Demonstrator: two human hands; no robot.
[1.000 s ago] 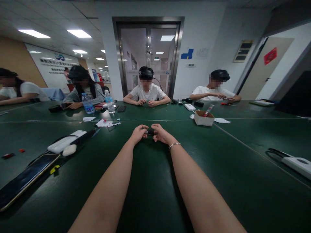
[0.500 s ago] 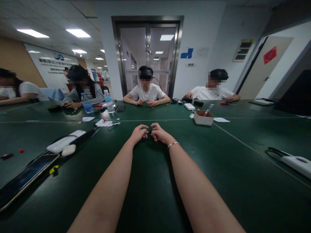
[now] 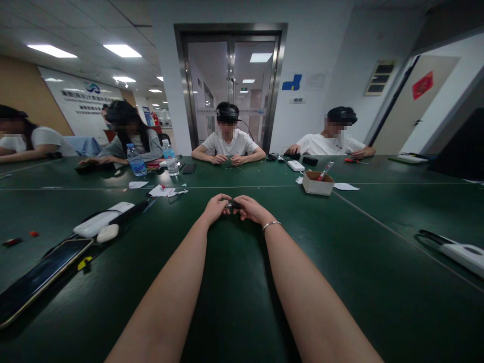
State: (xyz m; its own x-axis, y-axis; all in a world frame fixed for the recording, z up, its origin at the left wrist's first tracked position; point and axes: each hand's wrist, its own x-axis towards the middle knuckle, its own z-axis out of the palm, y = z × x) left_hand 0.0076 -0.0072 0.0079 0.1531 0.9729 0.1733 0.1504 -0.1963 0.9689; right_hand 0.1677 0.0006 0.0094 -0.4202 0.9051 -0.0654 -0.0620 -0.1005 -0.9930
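Note:
In the middle of the head view, my left hand (image 3: 217, 207) and my right hand (image 3: 250, 208) meet just above the green table (image 3: 234, 282). Between their fingertips is a small dark object (image 3: 236, 205) with a light, metallic-looking end toward the left. It is too small and too covered by fingers for me to name its kind. My right fingers are closed on the dark part. The fingers of my left hand pinch at the light end. A silver bracelet circles my right wrist.
To my left lie a phone (image 3: 45, 277), a white power bank (image 3: 103, 220) and a yellow-and-black piece (image 3: 85, 263). A small cardboard box (image 3: 317, 183) stands ahead right; a white device (image 3: 459, 256) lies far right. Two bottles (image 3: 136, 162) and several seated people are across the table.
My right fingers have closed down onto the dark object, where they were more raised and spread before. My left hand has hardly moved.

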